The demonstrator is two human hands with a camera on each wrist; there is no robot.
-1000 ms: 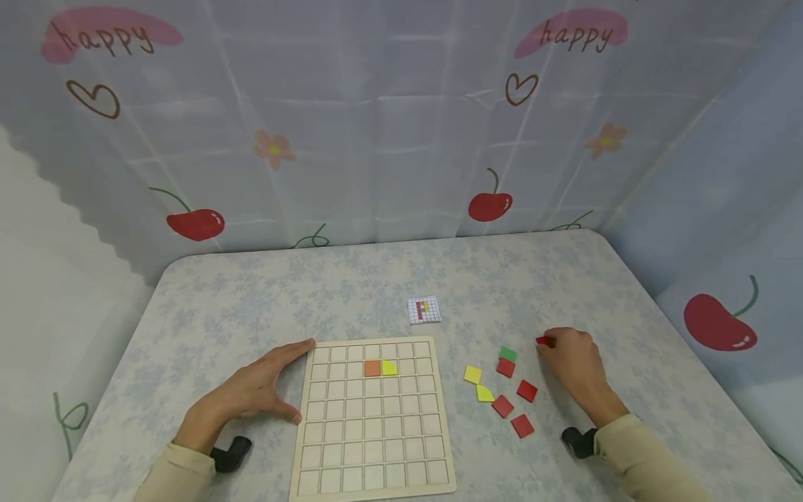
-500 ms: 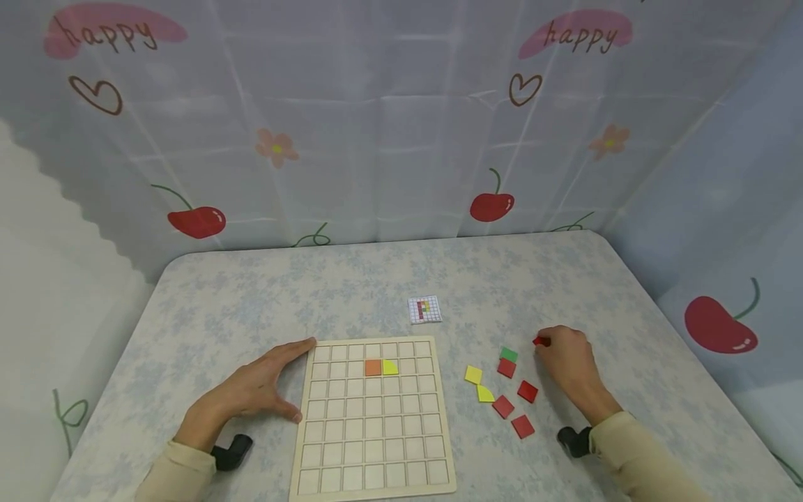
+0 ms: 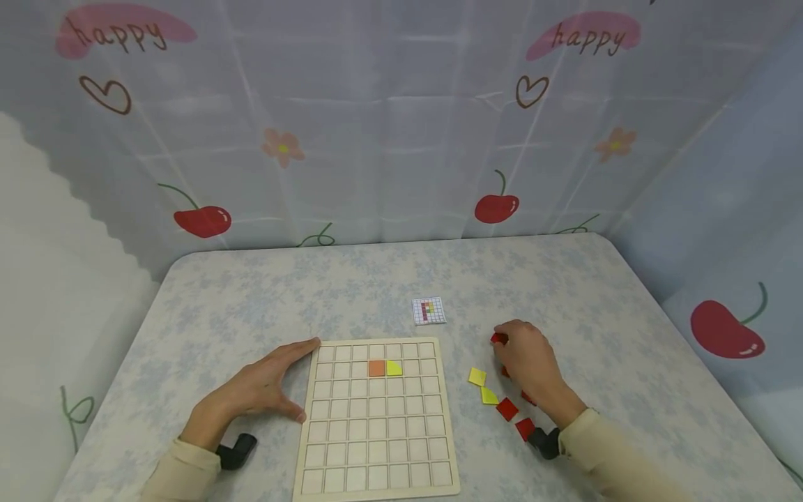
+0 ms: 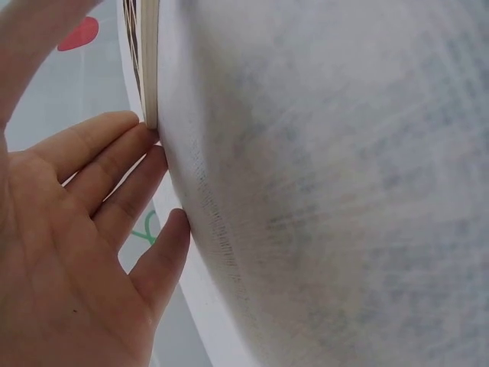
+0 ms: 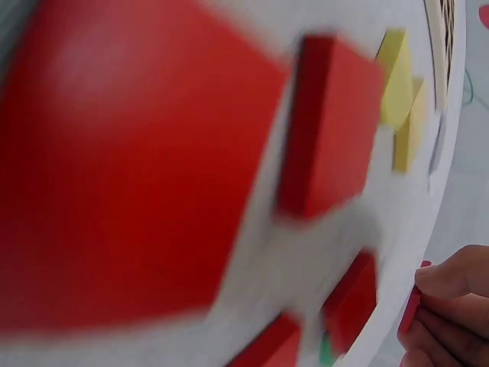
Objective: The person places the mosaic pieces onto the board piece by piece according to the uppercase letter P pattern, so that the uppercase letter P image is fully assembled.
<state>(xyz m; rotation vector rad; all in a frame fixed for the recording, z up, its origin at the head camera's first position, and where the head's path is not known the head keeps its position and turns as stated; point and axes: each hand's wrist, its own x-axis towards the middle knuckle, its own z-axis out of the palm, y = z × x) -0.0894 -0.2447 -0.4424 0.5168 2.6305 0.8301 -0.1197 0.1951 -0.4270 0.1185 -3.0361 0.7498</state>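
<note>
My left hand (image 3: 257, 387) spans the left side of the wooden grid board (image 3: 377, 453), fingertips at its upper corner and thumb lower on the edge. In the left wrist view its fingers look extended against the board's side. My right hand (image 3: 530, 359) pinches a red square tile (image 3: 498, 338) between thumb and fingers, right of the board. Two pieces sit in the grid: an orange square tile (image 3: 376, 368) and a yellow quarter-round tile (image 3: 393, 367). Below my right hand lie several red square tiles (image 3: 507, 409), partly hidden by it. A green tile (image 5: 327, 350) peeks out in the right wrist view.
A small card with a coloured grid pattern (image 3: 429, 311) lies beyond the board. Between board and red tiles are a loose yellow square tile (image 3: 477, 376) and another yellow quarter-round tile (image 3: 488, 396). A printed curtain (image 3: 376, 139) hangs behind the table.
My right hand has moved left with the red tile, from the far side of the loose tiles to above them, now covering the green one. The left hand stays at the board.
</note>
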